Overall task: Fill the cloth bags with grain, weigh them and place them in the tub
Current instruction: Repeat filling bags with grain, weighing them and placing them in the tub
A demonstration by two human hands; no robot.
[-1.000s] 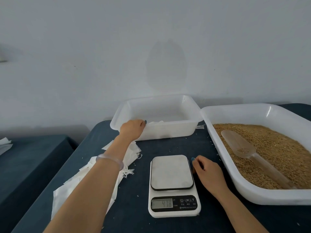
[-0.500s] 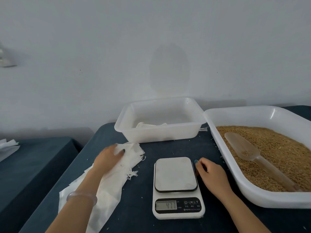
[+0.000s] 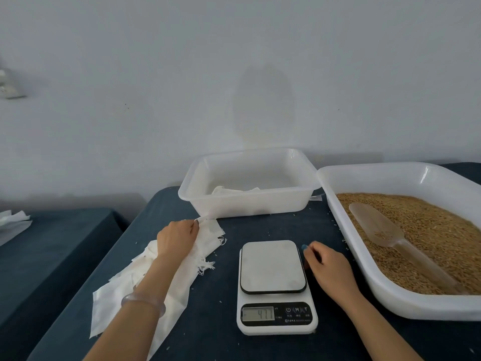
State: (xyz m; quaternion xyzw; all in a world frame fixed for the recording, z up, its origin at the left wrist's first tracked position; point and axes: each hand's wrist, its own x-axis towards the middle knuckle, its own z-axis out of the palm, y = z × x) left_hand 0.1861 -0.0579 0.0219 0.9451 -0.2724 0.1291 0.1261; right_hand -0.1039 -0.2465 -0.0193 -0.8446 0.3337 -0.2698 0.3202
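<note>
A pile of empty white cloth bags (image 3: 145, 285) lies on the dark blue table at the left. My left hand (image 3: 177, 238) rests on the pile's far end, fingers pinching the top bag's edge. The white kitchen scale (image 3: 273, 267) stands in the middle with a bare platform. My right hand (image 3: 328, 267) lies beside its right edge, fingers loosely curled, holding nothing. Behind the scale is a white tub (image 3: 250, 204) with a filled cloth bag (image 3: 234, 190) inside. A big white tray (image 3: 390, 300) of grain (image 3: 429, 230) at the right holds a clear plastic scoop (image 3: 382, 230).
Loose grains are scattered on the blue table cloth (image 3: 223, 342). A second blue-covered table (image 3: 52, 243) stands lower at the left with white cloth (image 3: 13, 222) on it. A pale wall rises close behind the tub.
My left hand drew back from the tub's front wall to the pile of empty bags and closed on the top bag's edge. My right hand stayed by the scale.
</note>
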